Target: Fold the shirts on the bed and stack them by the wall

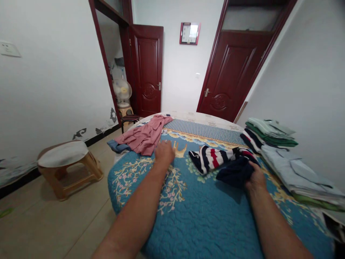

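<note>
My right hand (256, 178) is closed on a bunched dark navy garment (234, 172), which it holds just over the blue quilted cover (205, 219). Behind and against that garment lies a crumpled garment striped in navy, white and red (214, 158). Out to the left, my left hand (165, 153) is low over the cover, beside the edge of a pink garment (147, 136). Its fingers point away from me and are mostly hidden behind the back of the hand, so their grip does not show. A blue garment (118, 146) sticks out from under the pink one.
Folded clothes in a green and pale stack (271, 131) and a grey-white stack (299, 167) line the table's right side. A plastic stool (67, 158) stands on the floor at left. Beyond the table are two dark red doors (147, 68) and a fan (122, 90).
</note>
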Available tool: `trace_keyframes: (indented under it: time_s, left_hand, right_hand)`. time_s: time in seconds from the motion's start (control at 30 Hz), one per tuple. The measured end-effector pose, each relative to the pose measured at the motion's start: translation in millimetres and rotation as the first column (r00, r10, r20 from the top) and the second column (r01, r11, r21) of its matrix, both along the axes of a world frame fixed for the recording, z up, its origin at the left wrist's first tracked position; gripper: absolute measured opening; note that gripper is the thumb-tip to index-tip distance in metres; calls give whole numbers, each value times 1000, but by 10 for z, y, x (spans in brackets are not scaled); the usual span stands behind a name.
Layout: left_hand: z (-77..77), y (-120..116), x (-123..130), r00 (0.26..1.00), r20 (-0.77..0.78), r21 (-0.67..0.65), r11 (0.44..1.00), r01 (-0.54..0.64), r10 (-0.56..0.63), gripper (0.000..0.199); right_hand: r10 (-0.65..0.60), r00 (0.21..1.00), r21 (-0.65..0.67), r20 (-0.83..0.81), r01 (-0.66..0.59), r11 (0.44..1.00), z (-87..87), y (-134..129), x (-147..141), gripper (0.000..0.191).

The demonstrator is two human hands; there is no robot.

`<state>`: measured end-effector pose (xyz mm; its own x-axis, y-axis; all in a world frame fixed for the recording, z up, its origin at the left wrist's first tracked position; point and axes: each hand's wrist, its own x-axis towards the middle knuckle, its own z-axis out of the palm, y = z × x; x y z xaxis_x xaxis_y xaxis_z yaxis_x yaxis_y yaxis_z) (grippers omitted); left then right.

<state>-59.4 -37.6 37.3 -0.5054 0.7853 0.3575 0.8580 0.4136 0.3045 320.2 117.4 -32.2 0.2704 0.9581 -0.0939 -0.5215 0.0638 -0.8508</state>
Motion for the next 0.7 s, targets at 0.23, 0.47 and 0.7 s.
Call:
trace_keyframes:
  time_s: [0.23,0.47,0.7]
  left_hand:
    - [-86,-4,-853,932,265,-243,953,-183,247,49]
    - [-265,87,-879,900,247,141,906,-399,358,84]
    - [-125,124,-791,967,186,433,868,-242,177,56]
  right_hand:
    - [63,991,-32,117,-59,998,9,-114,-191,50]
    - [145,981,-8,128,-145,989,58,-185,-260,50]
    - [358,933,87,-27,-355,931,197,-322,-355,42]
